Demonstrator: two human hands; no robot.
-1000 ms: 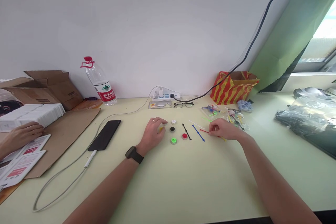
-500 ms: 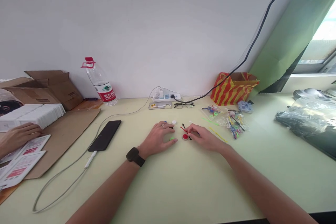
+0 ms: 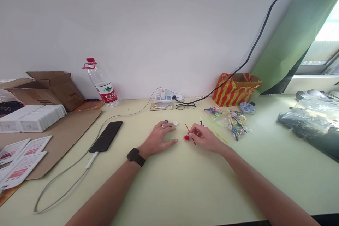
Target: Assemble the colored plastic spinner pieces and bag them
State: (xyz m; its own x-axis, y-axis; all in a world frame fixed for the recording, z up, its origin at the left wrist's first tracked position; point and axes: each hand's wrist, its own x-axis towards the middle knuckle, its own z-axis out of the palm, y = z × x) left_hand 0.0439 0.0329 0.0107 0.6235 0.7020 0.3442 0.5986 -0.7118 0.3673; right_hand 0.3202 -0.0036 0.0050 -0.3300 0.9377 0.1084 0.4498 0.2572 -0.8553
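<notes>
My right hand (image 3: 202, 137) pinches a thin red plastic stick (image 3: 186, 127), which slants down past the fingertips. Just left of those fingers sits a small round piece with a red top (image 3: 186, 137) and a pale rim. My left hand (image 3: 159, 138) rests on the table, fingers spread and holding nothing. Close to its fingertips are a white round piece (image 3: 176, 123) and a blue round piece (image 3: 166, 121). Something green (image 3: 172, 139) shows partly between its thumb and fingers. Behind my right hand lies a dark stick with a white tip (image 3: 201, 122), partly hidden.
Yellow (image 3: 220, 136) and green sticks lie right of my hand, beside plastic bags of coloured pieces (image 3: 237, 123). Glasses (image 3: 185, 106), a power strip (image 3: 168, 98) and a striped bag (image 3: 235, 90) stand behind. Leftward are a phone (image 3: 106, 136), cable, bottle (image 3: 103, 84) and cardboard box (image 3: 58, 90).
The black stick that crossed the red one at my right fingers is gone from there; the red stick now tilts more steeply. Another person's hand at the left has left the view.
</notes>
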